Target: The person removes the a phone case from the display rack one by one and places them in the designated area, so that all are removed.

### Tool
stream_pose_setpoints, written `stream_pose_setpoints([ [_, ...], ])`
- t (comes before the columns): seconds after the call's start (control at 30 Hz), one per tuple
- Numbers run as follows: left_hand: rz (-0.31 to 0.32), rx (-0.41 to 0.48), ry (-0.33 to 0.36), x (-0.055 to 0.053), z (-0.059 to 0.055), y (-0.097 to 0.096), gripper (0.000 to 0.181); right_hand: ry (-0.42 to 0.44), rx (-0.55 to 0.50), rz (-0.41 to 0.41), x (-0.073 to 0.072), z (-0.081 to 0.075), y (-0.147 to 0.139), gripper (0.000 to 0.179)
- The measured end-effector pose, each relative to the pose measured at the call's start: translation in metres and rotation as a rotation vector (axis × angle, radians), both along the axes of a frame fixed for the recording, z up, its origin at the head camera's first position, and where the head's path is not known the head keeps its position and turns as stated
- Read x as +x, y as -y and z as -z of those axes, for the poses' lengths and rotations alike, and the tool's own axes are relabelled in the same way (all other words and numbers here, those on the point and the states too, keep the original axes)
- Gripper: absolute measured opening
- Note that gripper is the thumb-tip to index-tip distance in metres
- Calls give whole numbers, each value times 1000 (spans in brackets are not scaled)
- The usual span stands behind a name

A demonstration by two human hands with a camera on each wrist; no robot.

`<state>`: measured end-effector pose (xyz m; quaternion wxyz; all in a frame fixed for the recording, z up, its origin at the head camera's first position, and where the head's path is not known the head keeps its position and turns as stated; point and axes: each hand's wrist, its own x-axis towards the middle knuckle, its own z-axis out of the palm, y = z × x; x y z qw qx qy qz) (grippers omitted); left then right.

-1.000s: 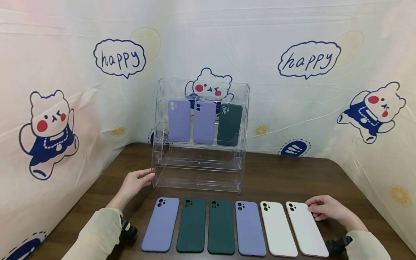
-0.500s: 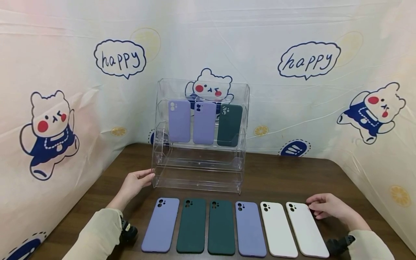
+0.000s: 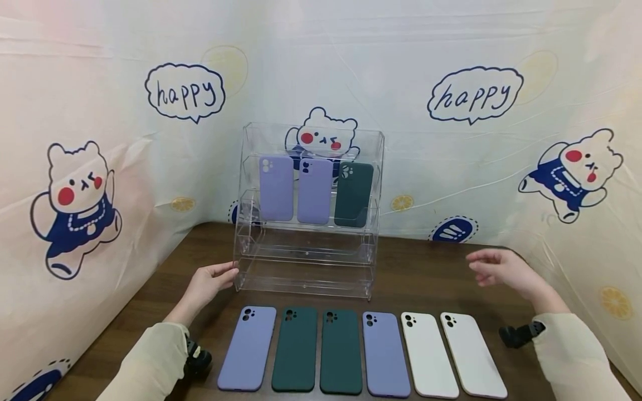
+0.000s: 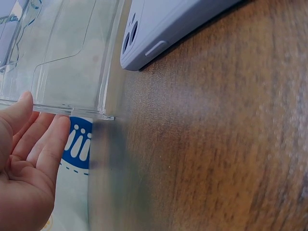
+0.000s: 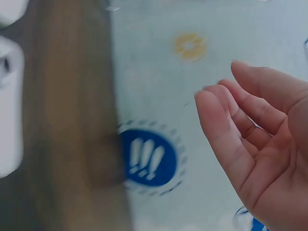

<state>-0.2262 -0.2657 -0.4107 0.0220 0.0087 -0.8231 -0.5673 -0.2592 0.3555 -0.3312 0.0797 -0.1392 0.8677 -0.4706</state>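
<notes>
A clear tiered display stand [image 3: 306, 285] stands on the table, holding two lavender phone cases [image 3: 276, 189] and one dark green phone case [image 3: 354, 195] upright on an upper tier. My left hand [image 3: 209, 284] holds the stand's lower left edge; in the left wrist view its thumb and fingers meet at the clear panel [image 4: 72, 77]. Raised behind the right end of the front row, my right hand [image 3: 506, 273] has loosely bent fingers and nothing between them. Nearest below it lies a white phone case [image 3: 473, 356].
Also in the front row lie another white case [image 3: 430, 356], two lavender cases [image 3: 386, 356] and two dark green cases [image 3: 294, 351], side by side. A printed cloth [image 3: 401, 167] hangs round the back and sides of the wooden table [image 3: 436, 278].
My right hand has left the top corner of the rightmost white phone case and moved up and back. The left hand stays at the stand. The cases keep their places.
</notes>
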Motion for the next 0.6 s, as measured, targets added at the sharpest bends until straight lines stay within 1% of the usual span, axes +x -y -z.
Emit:
stream_pose_setpoints([
  [0.17,-1,2,-2,0,0,0,47,-104,-8,-19,-15,-36,21,43],
  [0.4,-4,6,-19,0,1,0,45,-226,56,15,-32,-81,57,47],
  [0.6,2,-4,-14,0,0,-1,47,-279,-15,74,-42,-110,89,47],
])
